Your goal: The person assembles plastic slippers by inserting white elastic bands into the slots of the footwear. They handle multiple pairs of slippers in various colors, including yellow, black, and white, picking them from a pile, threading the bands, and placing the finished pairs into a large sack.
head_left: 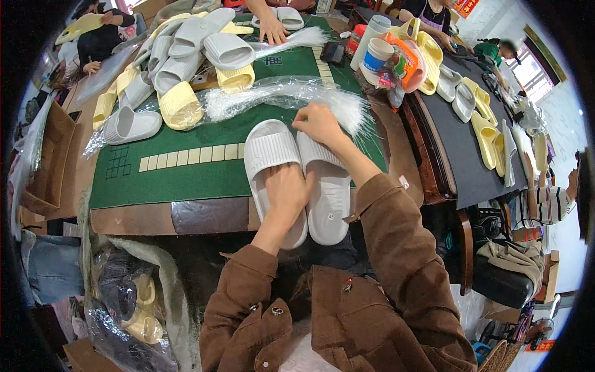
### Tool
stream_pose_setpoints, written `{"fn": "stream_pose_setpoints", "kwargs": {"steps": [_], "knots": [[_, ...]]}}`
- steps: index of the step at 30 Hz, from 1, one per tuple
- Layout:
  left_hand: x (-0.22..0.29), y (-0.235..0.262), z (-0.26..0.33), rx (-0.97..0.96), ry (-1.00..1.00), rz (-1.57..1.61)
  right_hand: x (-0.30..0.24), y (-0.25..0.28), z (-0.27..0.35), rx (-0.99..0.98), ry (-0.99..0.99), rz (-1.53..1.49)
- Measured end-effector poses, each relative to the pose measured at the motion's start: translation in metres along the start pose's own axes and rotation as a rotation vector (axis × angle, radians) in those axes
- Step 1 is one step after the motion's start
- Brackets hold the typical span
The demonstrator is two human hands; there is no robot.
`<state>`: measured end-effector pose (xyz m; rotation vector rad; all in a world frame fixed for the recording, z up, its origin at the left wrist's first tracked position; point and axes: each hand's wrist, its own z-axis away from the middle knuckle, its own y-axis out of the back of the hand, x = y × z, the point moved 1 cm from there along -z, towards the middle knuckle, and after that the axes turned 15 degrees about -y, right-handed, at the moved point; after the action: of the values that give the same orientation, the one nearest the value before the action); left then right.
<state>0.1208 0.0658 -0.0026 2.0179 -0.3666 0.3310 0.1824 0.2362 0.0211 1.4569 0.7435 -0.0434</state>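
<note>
Reaching under the strap of the left light-gray slide sandal (271,149), the left hand (287,189) has hidden fingertips, its grip unclear; the right hand (320,127) curls at the toe of the right sandal (328,201), its hold unclear too. Both heels extend past the near edge of the tabletop (133,219).

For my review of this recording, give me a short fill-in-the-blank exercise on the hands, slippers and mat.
1. The left hand reaches inside one slipper.
The hand at the toe end of the other slipper is the ____ one.
2. The mat is ____.
3. The sleeves are ____.
4. Slippers in the pile are grey or pale ____.

Missing words: right; green; brown; yellow.
</note>
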Motion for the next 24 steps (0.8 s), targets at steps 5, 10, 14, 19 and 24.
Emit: {"fn": "stream_pose_setpoints", "kwargs": {"steps": [5,10,14,19,24], "knots": [[0.004,0.007,-0.004,-0.121,0.046,0.094,-0.001,-0.006,-0.010,0.100,-0.131,-0.385],[0.001,0.005,-0.002,-0.138,0.045,0.085,-0.018,-0.017,-0.023,-0.223,-0.276,-0.542],[0.004,0.004,-0.003,-0.107,0.036,0.039,-0.021,-0.021,-0.023,-0.149,-0.156,-0.455],[0.001,0.006,-0.001,-0.112,0.016,0.062,-0.022,-0.011,-0.009,-0.068,-0.091,-0.632],[0.010,0.038,0.016,0.206,-0.305,-0.227,-0.022,0.009,0.004,-0.133,-0.082,-0.960]]}}
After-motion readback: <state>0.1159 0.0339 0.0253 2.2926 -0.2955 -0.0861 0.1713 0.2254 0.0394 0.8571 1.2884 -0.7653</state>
